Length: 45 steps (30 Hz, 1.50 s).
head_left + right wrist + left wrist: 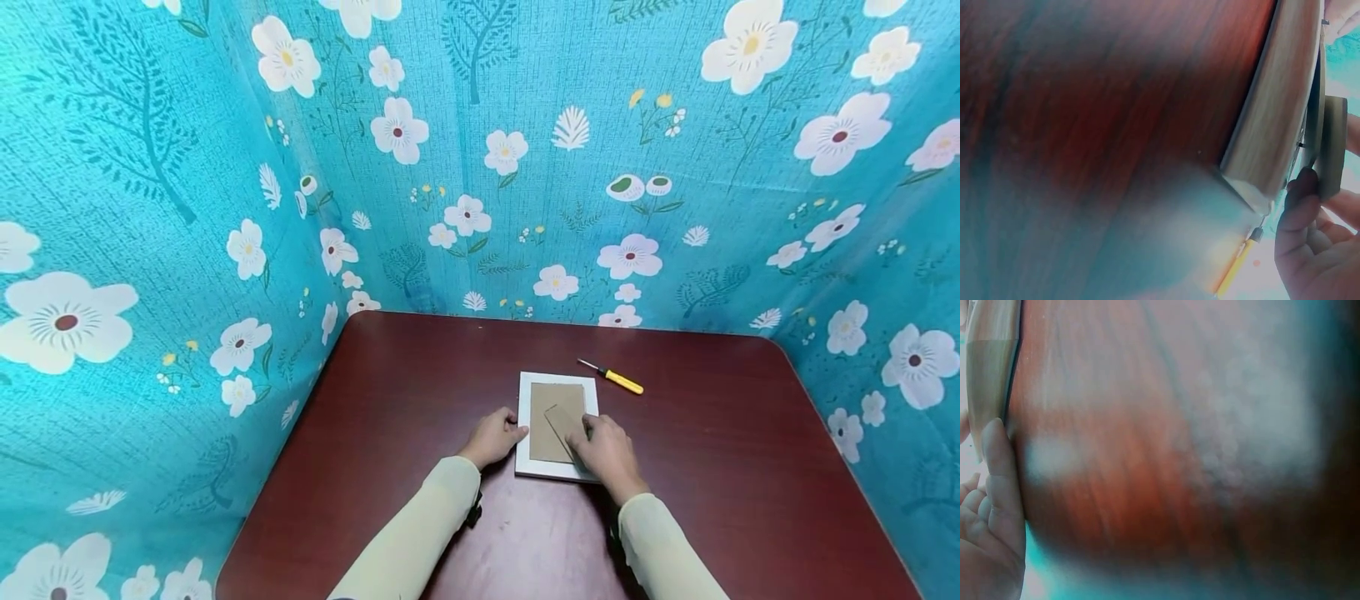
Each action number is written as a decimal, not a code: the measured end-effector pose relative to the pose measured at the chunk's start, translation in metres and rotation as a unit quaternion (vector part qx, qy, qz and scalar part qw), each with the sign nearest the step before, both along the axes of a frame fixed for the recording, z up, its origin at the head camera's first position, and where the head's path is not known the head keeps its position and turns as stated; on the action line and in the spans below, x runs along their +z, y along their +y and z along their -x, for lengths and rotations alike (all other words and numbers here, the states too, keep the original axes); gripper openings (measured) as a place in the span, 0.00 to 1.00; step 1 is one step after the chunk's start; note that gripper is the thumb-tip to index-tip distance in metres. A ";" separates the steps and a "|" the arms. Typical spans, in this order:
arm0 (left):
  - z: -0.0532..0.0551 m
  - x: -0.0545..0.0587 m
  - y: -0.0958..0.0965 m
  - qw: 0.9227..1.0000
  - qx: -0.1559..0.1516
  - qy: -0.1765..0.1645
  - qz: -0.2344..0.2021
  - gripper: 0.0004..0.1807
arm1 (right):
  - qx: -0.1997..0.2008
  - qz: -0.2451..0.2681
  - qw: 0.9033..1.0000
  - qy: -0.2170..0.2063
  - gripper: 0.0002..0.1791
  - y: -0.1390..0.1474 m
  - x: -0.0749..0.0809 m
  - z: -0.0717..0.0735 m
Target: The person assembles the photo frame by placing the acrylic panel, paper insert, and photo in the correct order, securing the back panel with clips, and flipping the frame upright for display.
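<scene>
A white picture frame [556, 472] lies face down on the table, its brown backing board [545, 397] showing. An easel leg [561, 425] is set slantwise on that board. At the frame's left edge my left hand [492, 437] grips the side; in the left wrist view a finger [1000, 462] lies along the wooden side. My right hand [609, 452] is over the lower right of the backing. In the right wrist view, its fingers [1297, 219] pinch the backing board at its edge beside the leg, and a narrow gap shows between board and frame.
A screwdriver with a yellow handle [624, 382] lies just beyond the frame's upper right corner, its tip pointing left. The dark red table [405, 375] has rounded far corners. A blue flowered curtain [450, 275] hangs behind the table and along both sides.
</scene>
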<state>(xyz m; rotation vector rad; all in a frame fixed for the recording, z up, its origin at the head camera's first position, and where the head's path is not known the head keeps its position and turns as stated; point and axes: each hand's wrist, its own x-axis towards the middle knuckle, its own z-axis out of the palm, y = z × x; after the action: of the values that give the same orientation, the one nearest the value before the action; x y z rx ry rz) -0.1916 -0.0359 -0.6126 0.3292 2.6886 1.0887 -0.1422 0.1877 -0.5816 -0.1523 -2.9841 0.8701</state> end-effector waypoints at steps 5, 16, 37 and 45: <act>-0.002 -0.004 -0.001 1.000 0.001 -0.005 0.003 0.17 | 0.005 -0.009 1.000 -0.002 0.29 -0.001 -0.003 -0.003; -0.001 -0.001 0.001 1.000 0.004 0.002 0.011 0.18 | 0.001 -0.029 1.000 0.009 0.27 -0.002 -0.004 -0.002; 0.001 0.002 0.000 1.000 0.007 -0.008 0.011 0.18 | -0.002 -0.040 0.999 0.020 0.29 -0.007 -0.006 -0.008; -0.001 0.003 -0.001 1.000 0.008 0.000 0.003 0.17 | 0.009 -0.051 0.998 0.029 0.33 -0.010 -0.005 -0.014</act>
<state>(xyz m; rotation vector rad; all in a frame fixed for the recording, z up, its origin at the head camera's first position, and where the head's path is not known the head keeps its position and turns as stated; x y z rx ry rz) -0.1909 -0.0367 -0.6098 0.3063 2.6977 1.0862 -0.1281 0.1779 -0.5869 -0.0967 -2.9722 0.7091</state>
